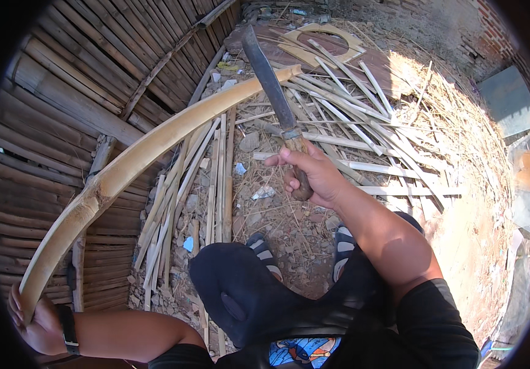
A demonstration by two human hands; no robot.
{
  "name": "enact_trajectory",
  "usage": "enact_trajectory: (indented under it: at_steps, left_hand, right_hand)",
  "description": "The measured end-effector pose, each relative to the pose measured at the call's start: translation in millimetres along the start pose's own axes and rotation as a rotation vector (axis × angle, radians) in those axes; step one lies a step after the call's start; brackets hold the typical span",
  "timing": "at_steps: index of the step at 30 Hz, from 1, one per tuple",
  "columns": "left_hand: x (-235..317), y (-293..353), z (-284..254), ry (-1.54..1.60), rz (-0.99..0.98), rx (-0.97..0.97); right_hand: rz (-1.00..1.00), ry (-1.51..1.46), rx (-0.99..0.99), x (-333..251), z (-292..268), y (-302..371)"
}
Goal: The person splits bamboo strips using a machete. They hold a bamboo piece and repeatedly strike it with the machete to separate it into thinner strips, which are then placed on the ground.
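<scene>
A long split bamboo half runs from the lower left to the upper middle, its pale hollow side showing. My left hand is closed around its near end. In my right hand is a machete, gripped by its wooden handle. The dark blade points up and slightly left, and it crosses in front of the bamboo near the far end. Whether blade and bamboo touch I cannot tell. My right index finger is partly extended off the handle.
Bamboo strips lie heaped ahead and to the right, and a bundle of strips lies left of my feet. A bamboo slat wall stands on the left. Farther off lies a yellowish board with a round hole. Rubble and shavings cover the ground.
</scene>
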State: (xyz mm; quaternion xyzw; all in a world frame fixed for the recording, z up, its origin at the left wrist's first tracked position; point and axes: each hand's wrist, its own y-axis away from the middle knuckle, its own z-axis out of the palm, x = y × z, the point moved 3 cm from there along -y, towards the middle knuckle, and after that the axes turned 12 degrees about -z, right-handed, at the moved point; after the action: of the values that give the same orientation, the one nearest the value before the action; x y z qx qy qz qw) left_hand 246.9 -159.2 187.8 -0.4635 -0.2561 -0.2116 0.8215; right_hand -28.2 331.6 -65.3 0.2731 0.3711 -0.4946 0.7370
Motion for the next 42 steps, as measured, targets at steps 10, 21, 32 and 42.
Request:
enact_trajectory:
  at_steps: [10, 21, 32, 42]
  left_hand:
    - [-216, 13, 110, 0.505, -0.185, 0.262]
    - [-328, 31, 122, 0.494, -0.455, 0.291]
    - [-312, 51, 198, -1.178, 0.056, 0.278]
    - [-371, 111, 271, -1.619, -0.139, -0.77]
  right_hand:
    - [-0.292, -0.162, 0.282, -56, -83, 1]
    - [-0.333, -0.246, 0.582, -55, -139, -7]
    - [-0.446, -0.088, 0.773, -64, -108, -6]
    - [-0.423, 0.096, 0.43, -65, -50, 1]
